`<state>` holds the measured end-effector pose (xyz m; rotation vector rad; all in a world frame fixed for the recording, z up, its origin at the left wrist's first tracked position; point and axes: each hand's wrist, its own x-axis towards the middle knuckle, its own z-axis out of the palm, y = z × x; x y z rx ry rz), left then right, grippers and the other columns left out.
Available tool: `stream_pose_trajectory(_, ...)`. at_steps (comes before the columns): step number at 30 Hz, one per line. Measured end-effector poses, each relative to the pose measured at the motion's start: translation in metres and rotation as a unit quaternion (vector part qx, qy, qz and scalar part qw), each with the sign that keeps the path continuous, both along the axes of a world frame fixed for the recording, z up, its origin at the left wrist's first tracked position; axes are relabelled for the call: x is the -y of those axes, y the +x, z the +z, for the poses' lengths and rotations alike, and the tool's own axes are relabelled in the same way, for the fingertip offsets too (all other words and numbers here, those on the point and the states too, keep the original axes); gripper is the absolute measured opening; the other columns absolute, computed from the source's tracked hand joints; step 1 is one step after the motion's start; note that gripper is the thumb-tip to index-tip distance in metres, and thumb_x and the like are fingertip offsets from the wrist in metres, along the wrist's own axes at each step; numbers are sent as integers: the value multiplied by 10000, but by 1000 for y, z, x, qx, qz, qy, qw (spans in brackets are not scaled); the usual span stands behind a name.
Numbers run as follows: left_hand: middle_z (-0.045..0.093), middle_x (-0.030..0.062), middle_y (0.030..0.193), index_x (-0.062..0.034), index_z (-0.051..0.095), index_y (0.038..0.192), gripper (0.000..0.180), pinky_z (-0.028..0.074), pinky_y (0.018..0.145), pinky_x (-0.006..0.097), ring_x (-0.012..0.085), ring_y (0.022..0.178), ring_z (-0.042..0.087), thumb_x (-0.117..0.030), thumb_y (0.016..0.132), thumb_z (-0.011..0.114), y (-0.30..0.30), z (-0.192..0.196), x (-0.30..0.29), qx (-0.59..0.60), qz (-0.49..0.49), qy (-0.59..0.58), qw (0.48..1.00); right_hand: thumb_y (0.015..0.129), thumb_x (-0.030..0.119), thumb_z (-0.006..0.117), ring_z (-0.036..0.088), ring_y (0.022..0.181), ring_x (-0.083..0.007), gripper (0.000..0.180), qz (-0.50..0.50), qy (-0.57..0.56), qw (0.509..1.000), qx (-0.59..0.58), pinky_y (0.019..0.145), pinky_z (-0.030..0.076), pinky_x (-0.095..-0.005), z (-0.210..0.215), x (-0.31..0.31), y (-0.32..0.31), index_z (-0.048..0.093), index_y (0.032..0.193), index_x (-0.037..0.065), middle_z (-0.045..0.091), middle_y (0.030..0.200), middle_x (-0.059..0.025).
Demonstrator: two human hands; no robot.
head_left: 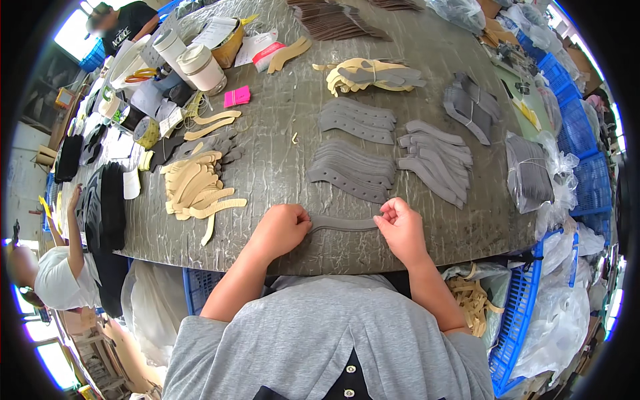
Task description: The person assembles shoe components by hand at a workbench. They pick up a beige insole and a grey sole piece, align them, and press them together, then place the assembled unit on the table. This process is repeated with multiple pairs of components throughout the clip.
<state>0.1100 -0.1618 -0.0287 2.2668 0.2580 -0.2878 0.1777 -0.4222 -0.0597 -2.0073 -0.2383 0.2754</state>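
A curved grey strip (343,224) is stretched between my hands, close over the table's near edge. My left hand (283,230) grips its left end, with the fingers closed around it. The right end is pinched between thumb and fingers of my right hand (402,230). Just beyond lies a fanned stack of grey strips with holes (350,170), and a smaller similar stack (357,120) sits behind it. To their right is a pile of plain grey strips (437,160). Tan strips (195,183) are heaped left of my left hand.
Tied grey bundles (471,107) and a tan-and-grey bundle (373,75) lie farther out on the table (273,167). Containers and a white cup (202,69) crowd the far left. Blue crates (517,320) stand at the right. Two people are at the left.
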Motion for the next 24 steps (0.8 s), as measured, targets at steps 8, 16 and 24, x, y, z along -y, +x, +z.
stream_pose_trajectory(8,670,163,698,9,707,858,171,502,611,350,242,630,650,-137,769,702,1,1,0,-12,-8,12,1000,793,48,724,630,620,-174,183,2,-6,1000,12,576,495,-306,0,-1,1,599,912,-14,665,718,-113)
stream_pose_trajectory(16,669,186,728,-2,696,847,144,511,655,399,344,680,653,-133,787,682,-1,1,6,9,-24,89,996,739,100,780,564,830,-276,250,16,-224,947,230,746,460,-405,4,-3,-9,611,923,83,567,889,-81)
stream_pose_trajectory(24,638,146,734,0,635,847,85,483,621,387,288,661,615,-78,828,663,-8,-6,4,96,-21,13,995,784,158,736,512,1059,-280,316,17,-170,928,330,926,364,-440,15,1,-12,604,1069,122,575,1110,-65)
